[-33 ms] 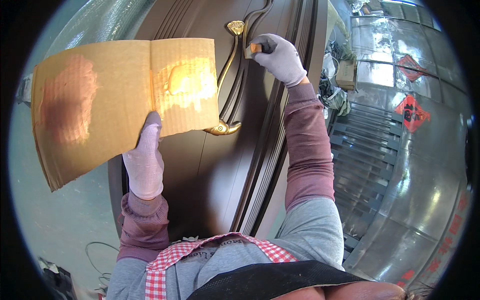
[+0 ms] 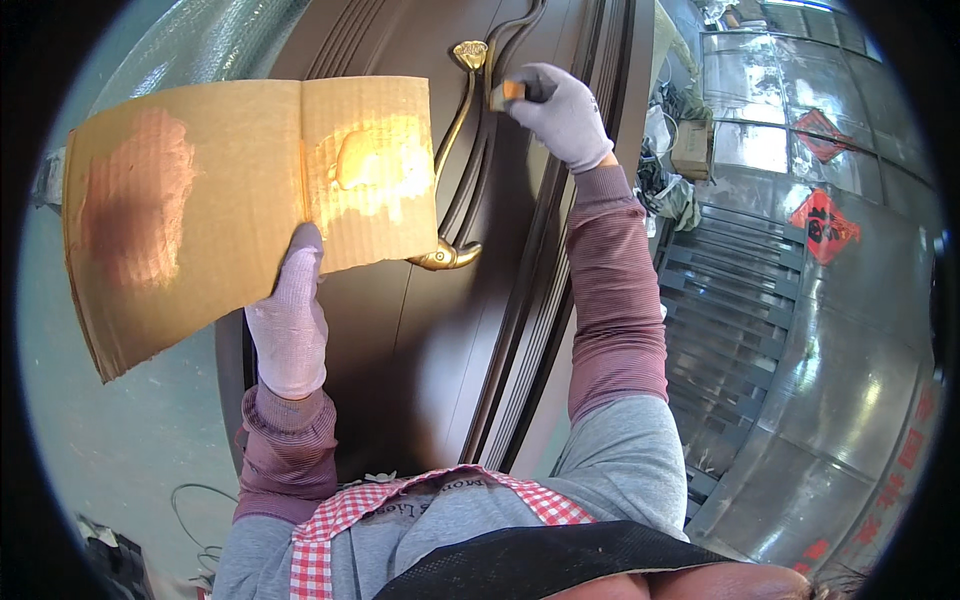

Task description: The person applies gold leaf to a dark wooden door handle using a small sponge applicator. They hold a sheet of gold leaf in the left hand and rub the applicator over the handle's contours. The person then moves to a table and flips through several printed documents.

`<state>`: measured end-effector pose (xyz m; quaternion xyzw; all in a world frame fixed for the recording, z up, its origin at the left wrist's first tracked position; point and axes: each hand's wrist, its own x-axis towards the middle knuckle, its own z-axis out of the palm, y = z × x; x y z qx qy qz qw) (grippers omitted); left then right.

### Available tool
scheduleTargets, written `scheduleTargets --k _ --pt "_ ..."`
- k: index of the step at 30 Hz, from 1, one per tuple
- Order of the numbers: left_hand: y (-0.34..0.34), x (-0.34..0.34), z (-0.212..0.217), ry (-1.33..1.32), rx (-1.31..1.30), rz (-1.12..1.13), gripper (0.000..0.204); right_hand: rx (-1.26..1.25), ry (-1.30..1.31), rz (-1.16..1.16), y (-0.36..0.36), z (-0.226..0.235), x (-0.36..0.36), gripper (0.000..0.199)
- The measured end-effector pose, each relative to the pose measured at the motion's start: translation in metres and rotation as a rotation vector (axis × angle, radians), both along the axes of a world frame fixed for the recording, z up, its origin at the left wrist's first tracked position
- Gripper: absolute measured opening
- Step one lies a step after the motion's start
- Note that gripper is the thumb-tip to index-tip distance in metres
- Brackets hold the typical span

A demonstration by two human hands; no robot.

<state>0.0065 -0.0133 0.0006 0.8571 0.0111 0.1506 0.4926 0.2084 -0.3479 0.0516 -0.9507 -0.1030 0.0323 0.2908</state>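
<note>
Creased corrugated cardboard sheet (image 2: 240, 185), smeared glossy gold and copper, is gripped at its lower edge by the left gloved hand (image 2: 290, 335). Small orange-faced block (image 2: 513, 91) is pinched by the right gloved hand (image 2: 565, 118), beside raised curved stems (image 2: 464, 107) on grooved brown panel (image 2: 375, 320); contact unclear.

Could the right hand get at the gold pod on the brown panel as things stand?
Probably yes: the gold pod shows uncovered, just up and left of the right hand, and the cardboard stops short of it. The small block it holds might hamper touching, though.
</note>
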Motion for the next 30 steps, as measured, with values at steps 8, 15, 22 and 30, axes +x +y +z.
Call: scheduleTargets --k 8,15,22,30 --pt "-0.001 0.001 0.004 0.106 -0.218 0.052 0.03 -0.096 -0.177 0.073 0.003 -0.024 0.015 0.032" --pt "0.006 0.003 -0.004 -0.102 0.213 -0.01 0.023 0.034 -0.016 0.04 0.004 -0.006 -0.021 0.028" --pt "-0.012 0.006 0.012 0.302 -0.71 0.229 0.029 0.015 -0.158 0.006 0.004 -0.025 -0.002 0.028" --pt "0.003 0.0 0.003 0.027 0.081 -0.017 0.03 -0.021 -0.01 0.051 0.009 0.002 -0.045 0.027"
